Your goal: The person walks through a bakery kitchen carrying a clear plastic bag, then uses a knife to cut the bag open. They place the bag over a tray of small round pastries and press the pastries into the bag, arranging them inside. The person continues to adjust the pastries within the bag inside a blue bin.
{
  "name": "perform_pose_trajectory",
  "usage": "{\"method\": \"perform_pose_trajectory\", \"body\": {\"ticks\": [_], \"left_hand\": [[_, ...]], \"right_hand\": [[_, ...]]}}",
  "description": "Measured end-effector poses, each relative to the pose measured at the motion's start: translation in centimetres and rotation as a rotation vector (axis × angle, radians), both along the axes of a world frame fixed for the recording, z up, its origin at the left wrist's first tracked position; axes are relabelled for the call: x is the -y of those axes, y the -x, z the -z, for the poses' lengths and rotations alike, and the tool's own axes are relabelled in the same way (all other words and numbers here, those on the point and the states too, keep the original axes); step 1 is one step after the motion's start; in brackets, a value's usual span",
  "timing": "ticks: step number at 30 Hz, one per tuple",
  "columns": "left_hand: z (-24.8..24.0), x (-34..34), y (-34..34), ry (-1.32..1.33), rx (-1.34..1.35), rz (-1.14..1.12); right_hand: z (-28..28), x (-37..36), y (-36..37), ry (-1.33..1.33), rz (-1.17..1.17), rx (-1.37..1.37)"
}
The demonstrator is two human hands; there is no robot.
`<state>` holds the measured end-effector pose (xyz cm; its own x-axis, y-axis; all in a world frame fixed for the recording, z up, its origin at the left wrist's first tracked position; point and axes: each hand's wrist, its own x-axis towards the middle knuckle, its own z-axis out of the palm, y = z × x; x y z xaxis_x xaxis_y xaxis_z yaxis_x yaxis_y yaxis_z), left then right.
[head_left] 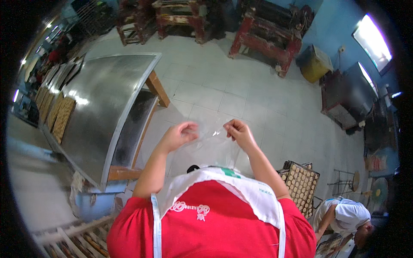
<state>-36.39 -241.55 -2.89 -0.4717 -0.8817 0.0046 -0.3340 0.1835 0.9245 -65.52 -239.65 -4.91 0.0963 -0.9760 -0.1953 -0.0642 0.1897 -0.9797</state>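
At the lower edge of the frame, your red shirt and white apron [254, 191] filled the view, and both forearms rose from there toward the centre. Your left hand [180, 135] and right hand [239, 132] were held up side by side, just apart, with a clear bag [211, 148] between them. Each hand pinched the bag's top edge: the left fingers [189, 128] were closed on its left corner and the right fingers [228, 127] closed on its right corner. The film hung slack below your knuckles, down toward your chest, and touched only the fingertips.

You seemed to be at the stage of working the bag's mouth open. The next move would likely call for rubbing the two layers apart with thumb against forefinger, then drawing the hands away from each other without letting the thin film slip.

Right of your elbow, lower right, a tray of biscuits [301, 182] stood on the tiled floor, and a person in white [344, 215] bent nearby. Left of centre stood a steel table [103, 107], more trays [58, 114] along its far side. Red wooden frames [266, 36] filled the top of the frame.
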Motion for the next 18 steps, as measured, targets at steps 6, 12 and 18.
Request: {"method": "perform_pose_trajectory", "body": {"ticks": [6, 12, 18], "left_hand": [[-0.9, 23.9, 7.8, -0.155, -0.155, 0.135], [0.4, 42.0, 7.4, -0.235, -0.293, -0.196], [-2.5, 53.7, 2.0, -0.016, -0.510, -0.432]], "right_hand": [[1.1, 19.2, 4.9, -0.003, 0.122, 0.084], [-0.8, 42.8, 4.1, 0.033, -0.281, -0.031], [-4.5, 66.3, -7.1, 0.174, -0.757, -0.112]]}}
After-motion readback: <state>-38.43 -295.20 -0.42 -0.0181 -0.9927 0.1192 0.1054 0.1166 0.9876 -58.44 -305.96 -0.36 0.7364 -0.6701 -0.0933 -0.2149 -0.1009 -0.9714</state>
